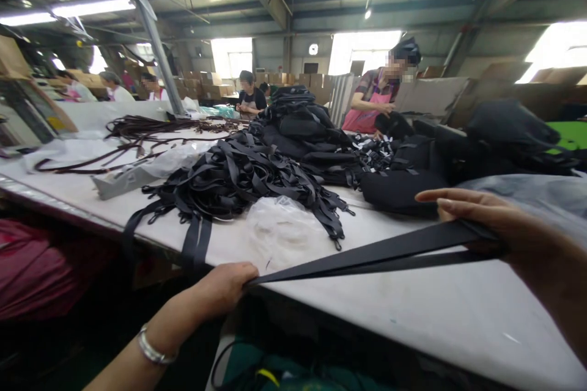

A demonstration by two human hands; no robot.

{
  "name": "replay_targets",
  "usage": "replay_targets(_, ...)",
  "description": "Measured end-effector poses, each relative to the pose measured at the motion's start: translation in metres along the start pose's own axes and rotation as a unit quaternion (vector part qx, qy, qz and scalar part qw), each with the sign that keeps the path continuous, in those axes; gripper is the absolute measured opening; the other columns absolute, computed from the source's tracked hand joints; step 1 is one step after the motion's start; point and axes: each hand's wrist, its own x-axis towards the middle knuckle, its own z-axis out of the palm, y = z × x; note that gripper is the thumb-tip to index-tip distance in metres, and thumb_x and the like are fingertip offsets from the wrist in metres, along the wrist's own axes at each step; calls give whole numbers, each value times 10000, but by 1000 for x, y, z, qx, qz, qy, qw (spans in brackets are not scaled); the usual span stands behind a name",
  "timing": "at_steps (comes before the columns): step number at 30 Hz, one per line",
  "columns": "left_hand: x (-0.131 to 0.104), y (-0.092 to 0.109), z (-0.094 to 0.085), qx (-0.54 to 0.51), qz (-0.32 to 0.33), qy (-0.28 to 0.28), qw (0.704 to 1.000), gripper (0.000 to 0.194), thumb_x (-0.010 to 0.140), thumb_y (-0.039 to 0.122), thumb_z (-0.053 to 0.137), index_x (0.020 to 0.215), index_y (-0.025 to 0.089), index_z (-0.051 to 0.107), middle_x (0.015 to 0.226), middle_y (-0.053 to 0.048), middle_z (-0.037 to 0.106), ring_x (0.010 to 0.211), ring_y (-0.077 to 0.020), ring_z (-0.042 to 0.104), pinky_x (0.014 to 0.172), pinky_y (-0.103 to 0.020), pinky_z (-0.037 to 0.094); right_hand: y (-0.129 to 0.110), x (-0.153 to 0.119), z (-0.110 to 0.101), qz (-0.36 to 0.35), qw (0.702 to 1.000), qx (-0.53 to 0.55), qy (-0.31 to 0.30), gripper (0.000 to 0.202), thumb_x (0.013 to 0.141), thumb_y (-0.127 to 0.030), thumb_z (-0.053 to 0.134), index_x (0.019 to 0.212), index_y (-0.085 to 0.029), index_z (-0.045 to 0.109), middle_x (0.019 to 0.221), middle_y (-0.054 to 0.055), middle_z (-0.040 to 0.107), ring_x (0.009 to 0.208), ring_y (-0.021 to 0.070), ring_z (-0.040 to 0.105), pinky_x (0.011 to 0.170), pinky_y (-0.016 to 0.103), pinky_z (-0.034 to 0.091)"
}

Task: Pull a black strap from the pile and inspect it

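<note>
Nearest, at six o'clock, the left hand [224, 288] is curled shut at the bench [413, 311] edge, pinching one end of a black strap [367, 255]; a silver bracelet [151, 349] sits on that wrist. The strap runs taut toward three o'clock, where the right hand [477, 220] grips it, thumb under and fingers [440, 197] stretched flat over the top. The strap looks doubled, two layers close together, though I cannot tell for sure. The right forearm is cut off by the frame edge.

Just beyond the strap lies one crumpled clear bag [279, 229], touching a big tangle of black straps [238, 177] near the centre; too many to count. At ten o'clock a looser bundle of brown straps [151, 131] spreads out. At one o'clock a heap of black bags [302, 128] rises, its far side hidden.

Behind it a person in a pink apron [371, 104] works with both hands low, partly hidden by the heap. Another person in black [250, 98] stands at twelve, and three more show at ten o'clock, small and hard to make out. Below the bench something green and yellow [266, 372] is too dark to identify.
</note>
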Motion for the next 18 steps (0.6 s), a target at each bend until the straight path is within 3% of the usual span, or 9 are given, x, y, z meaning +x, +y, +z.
replay_targets(3, 1, -14, -24, 55, -11, 77, 995, 282, 833, 84, 440, 902, 192, 691, 911, -74, 671, 840, -213, 645, 776, -297, 491, 37, 7, -3, 43, 999, -1, -10, 553, 693, -467, 838, 1133, -165, 691, 606, -44, 470, 417, 67, 437, 370, 181, 304)
replay_targets(5, 5, -20, -44, 82, -9, 149, 985, 366, 848, 88, 403, 1031, 189, 703, 979, -85, 666, 890, -219, 654, 823, -306, 507, 64, 8, 1, 50, 998, 16, -19, 573, 720, -485, 815, 1155, -145, 660, 591, -62, 450, 409, 66, 420, 377, 184, 308)
replay_targets(9, 18, -8, -87, 56, 41, 261, 963, 474, 796, 96, 431, 1201, 165, 668, 1080, -84, 676, 982, -224, 662, 910, -293, 508, 117, 9, 17, 54, 997, 27, -58, 560, 799, -544, 709, 1171, -133, 637, 518, -79, 427, 376, 85, 379, 393, 220, 282)
replay_targets(11, 25, 15, -105, 37, 80, 298, 951, 484, 772, 96, 449, 1196, 173, 670, 1081, -66, 690, 991, -223, 664, 930, -283, 503, 137, 9, 26, 65, 991, -28, -117, 503, 789, -514, 713, 1110, -128, 681, 559, -43, 511, 442, 96, 433, 445, 231, 315)
replay_targets(13, 31, 49, -117, 24, 133, 302, 944, 457, 791, 93, 447, 1176, 187, 675, 1076, -51, 701, 983, -215, 668, 928, -276, 502, 146, 9, 39, 59, 966, -123, -218, 421, 761, -446, 734, 1036, -128, 737, 664, 2, 611, 559, 122, 520, 530, 250, 382)
replay_targets(16, 43, 105, -121, 10, 240, 235, 942, 384, 861, 87, 451, 1157, 193, 670, 1042, -47, 702, 941, -179, 671, 877, -240, 505, 133, 8, 67, 28, 911, -230, -340, 462, 741, -394, 753, 1133, -150, 745, 893, 73, 731, 814, 227, 652, 747, 331, 489)
replay_targets(18, 53, 138, -118, 12, 298, 178, 938, 367, 889, 75, 454, 1167, 189, 664, 1020, -56, 694, 912, -164, 664, 837, -231, 504, 111, 5, 91, -30, 917, -176, -357, 664, 715, -426, 796, 1312, -178, 647, 1181, 123, 707, 1078, 308, 639, 935, 412, 476)
